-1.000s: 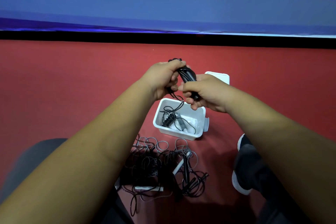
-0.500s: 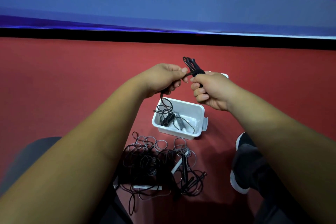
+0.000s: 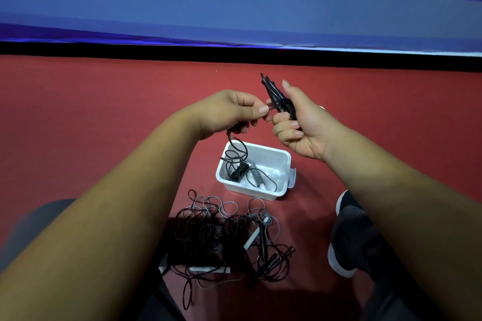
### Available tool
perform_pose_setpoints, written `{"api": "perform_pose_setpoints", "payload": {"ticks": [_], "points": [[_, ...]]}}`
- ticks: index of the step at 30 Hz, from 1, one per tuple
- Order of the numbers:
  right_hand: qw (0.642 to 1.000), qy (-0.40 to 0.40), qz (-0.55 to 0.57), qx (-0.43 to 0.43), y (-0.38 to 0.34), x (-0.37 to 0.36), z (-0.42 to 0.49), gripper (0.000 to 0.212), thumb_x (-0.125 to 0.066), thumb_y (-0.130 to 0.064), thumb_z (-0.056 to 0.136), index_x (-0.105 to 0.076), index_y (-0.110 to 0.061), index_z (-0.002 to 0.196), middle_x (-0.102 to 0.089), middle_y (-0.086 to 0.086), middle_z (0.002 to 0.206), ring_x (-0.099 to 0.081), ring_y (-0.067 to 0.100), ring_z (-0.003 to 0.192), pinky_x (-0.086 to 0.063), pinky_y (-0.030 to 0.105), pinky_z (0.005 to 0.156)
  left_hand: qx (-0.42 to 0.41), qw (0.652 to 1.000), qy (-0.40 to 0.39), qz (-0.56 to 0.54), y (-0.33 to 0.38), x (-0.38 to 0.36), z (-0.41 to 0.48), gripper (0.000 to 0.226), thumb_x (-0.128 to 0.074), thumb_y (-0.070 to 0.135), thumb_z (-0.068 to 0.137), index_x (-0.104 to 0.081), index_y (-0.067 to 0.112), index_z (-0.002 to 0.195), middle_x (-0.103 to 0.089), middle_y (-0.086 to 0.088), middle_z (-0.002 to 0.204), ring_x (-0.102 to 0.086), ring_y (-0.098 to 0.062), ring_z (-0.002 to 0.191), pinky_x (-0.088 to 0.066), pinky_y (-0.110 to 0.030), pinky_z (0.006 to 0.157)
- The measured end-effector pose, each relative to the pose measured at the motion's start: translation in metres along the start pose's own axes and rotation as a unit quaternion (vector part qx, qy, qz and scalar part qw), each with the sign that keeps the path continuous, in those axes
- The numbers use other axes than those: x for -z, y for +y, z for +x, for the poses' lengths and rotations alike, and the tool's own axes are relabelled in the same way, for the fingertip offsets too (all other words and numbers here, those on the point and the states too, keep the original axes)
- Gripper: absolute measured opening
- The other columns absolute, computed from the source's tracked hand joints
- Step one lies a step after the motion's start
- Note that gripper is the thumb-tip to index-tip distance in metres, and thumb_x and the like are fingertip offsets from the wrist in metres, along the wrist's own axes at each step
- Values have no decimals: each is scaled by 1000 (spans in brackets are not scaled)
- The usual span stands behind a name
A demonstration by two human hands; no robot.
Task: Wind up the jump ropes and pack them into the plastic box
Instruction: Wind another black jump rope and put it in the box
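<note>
— Whereabouts of the black jump rope (image 3: 273,96)?

— Up in the air above the plastic box (image 3: 285,161), between both hands. Gripped by its two handles in the right hand (image 3: 305,128), fingers curled round them, thumb straight up alongside, handle ends pointing up and away.

— And in the left hand (image 3: 229,112)?

— Pinching the cord just beside the handles, thumb against forefinger, other fingers curled under. Below that hand, a loose coil of cord hanging over the left end of the box; cannot tell whether touching anything inside.

— Inside the box?

— A wound rope bundle (image 3: 237,173) at the left end, with a grey coiled piece (image 3: 255,173) just beside it. Too small to tell more. Box itself lidless, sitting on the red floor (image 3: 104,112).

— Nearer the body?

— A tangled heap of ropes (image 3: 214,234), black and grey, loose on the floor just this side of the box, with a white handle (image 3: 251,241) poking out of it. Right of the heap, a dark shoe (image 3: 344,237) with a white sole. Along the far edge of the floor, a blue banner (image 3: 234,8) with pale lettering.
</note>
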State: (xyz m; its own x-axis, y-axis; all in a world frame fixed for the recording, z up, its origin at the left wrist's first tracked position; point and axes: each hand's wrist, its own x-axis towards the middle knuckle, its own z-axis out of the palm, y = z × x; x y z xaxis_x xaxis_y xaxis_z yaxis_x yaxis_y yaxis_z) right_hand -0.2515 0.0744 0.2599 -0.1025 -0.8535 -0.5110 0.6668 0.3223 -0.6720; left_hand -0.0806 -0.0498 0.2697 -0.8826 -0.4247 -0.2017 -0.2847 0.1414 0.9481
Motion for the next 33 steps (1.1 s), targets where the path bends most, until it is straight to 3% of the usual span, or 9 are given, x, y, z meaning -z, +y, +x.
{"api": "perform_pose_setpoints", "payload": {"ticks": [5,8,10,13,18,23,27,30,33], "points": [[997,64,-21,36,-2,4,4,24,-61,-41,105,-55,-19,101,-55,14,62,-24,5,40,-16,14,35,14,993,-115,-15,8,-7,-4,33,-55,38,105,-76,14,114,-42,-1,72,-27,-21,63,-27,-35,64],[995,84,-13,44,-5,7,6,23,-67,-39,103,-56,-18,103,-41,1,64,-22,4,41,-18,15,32,22,992,-121,-10,9,-7,-2,33,-52,35,108,-75,11,115,-38,0,71,-19,-23,64,-19,-36,63],[996,78,-18,37,-8,9,6,25,-70,-38,101,-59,-15,100,-32,-4,66,-23,3,43,-19,16,32,22,996,-86,32,8,-2,-2,33,-54,35,108,-77,11,111,-43,1,70,-27,-19,61,-26,-31,59],[997,48,-56,10,-10,11,3,29,-74,-37,98,-59,-12,98,-34,-7,63,-24,1,43,-18,14,32,33,993,-59,95,3,5,-4,30,-58,34,107,-79,13,105,-51,0,71,-42,-17,62,-38,-29,61],[991,-10,-125,-41,-7,9,-5,31,-77,-36,92,-58,-11,97,-40,-6,64,-24,0,46,-15,13,33,94,981,-91,140,-13,5,-5,28,-57,32,107,-79,13,107,-60,1,72,-57,-16,69,-48,-34,75],[981,-59,-160,-91,-3,5,-15,29,-79,-26,81,-55,-15,93,-54,0,72,-27,1,45,-18,11,33,94,961,-83,248,-18,2,-6,29,-51,35,110,-77,20,110,-69,7,72,-61,-7,70,-50,-35,84],[980,-78,-138,-119,0,4,-20,19,-73,-17,82,-56,-11,87,-55,2,74,-28,1,42,-17,10,34,73,955,-62,280,-23,-1,-4,26,-52,40,108,-75,29,102,-75,-4,90,-65,-12,81,-53,-42,95],[979,-88,-120,-143,1,8,-20,15,-70,-16,86,-57,-8,84,-56,2,75,-29,1,41,-17,9,35,65,942,-55,325,-27,0,-1,19,-54,37,108,-71,37,98,-74,1,97,-68,-19,96,-52,-44,100],[972,-120,-101,-176,4,9,-21,10,-65,-14,90,-60,-6,90,-58,3,77,-31,1,40,-19,8,35,53,931,-46,357,-24,-2,0,24,-54,33,108,-71,30,124,-72,7,118,-64,-18,110,-48,-39,103]]}}
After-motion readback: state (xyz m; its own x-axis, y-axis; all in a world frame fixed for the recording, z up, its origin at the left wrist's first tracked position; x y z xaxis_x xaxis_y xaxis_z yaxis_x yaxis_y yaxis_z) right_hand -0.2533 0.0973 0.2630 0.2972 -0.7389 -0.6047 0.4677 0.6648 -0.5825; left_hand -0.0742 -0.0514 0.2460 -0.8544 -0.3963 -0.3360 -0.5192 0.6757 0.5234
